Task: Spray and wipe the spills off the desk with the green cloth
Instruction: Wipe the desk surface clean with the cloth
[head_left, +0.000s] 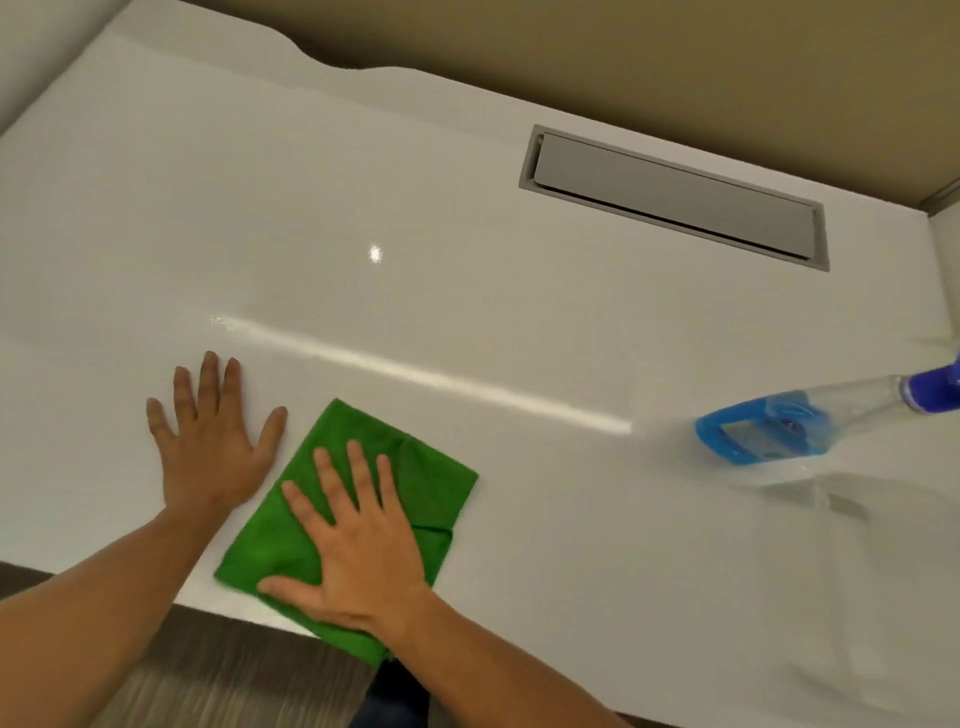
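1. Nearest me, the green cloth (374, 499) lies folded at the front edge of the desk (467, 260), one corner hanging just past that edge toward my body.
2. My right hand (353, 540) lies flat on top of the cloth, fingers spread and pressing down rather than curled around it; the palm pins the near half, while the cloth's far corner sticks out beyond my fingertips.
3. Just left of the cloth, my left hand (213, 441) rests open on the bare desk, fingers splayed, holding nothing. Its thumb nearly reaches the cloth's left edge, though I cannot say it touches.
4. The relation that matters, as I judge it: the cloth's long diagonal runs from the near left to the far right, and the unwiped surface lies beyond it and to the right, so the right hand is placed to push that way.
5. Well to the right of the cloth lies the spray bottle (779, 426) on its side, its blue end cut off by the frame.
6. Farthest from the cloth, a grey hatch (675, 197) is set in the desk.
7. I cannot make out any spill; glare streaks the white top.
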